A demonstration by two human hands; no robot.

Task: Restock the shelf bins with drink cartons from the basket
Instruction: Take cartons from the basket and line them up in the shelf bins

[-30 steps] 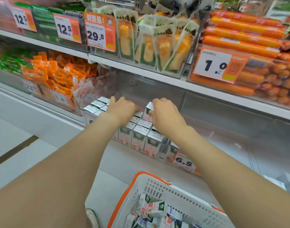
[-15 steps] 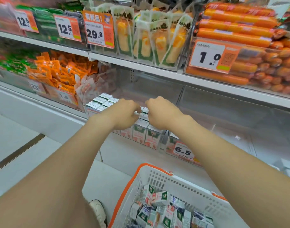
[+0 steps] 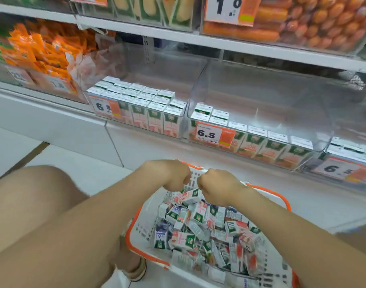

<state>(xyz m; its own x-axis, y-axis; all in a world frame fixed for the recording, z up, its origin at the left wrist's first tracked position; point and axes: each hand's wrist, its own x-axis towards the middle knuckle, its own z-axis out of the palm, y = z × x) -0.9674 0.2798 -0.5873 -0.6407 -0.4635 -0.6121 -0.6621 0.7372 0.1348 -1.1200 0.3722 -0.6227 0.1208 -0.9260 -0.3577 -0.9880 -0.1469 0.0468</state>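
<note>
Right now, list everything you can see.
basket: one, white, orange rim, under the hands
loose cartons: many, white-green-red, heaped in basket
left bin: one, clear, mostly filled with cartons
middle bin: one, clear, about eight cartons along front and left
right bin: one, clear, cut off at frame edge
6.5 tags: three, white-orange, bin fronts
orange packets: many, bin at upper left
sausages: many, orange, top shelf right
left hand, right hand: bare, curled over basket's far end; grip unclear

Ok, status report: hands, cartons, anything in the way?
Left hand and right hand curled over basket, grip unclear. Cartons heaped inside; middle bin part filled. Nothing blocking.
</note>
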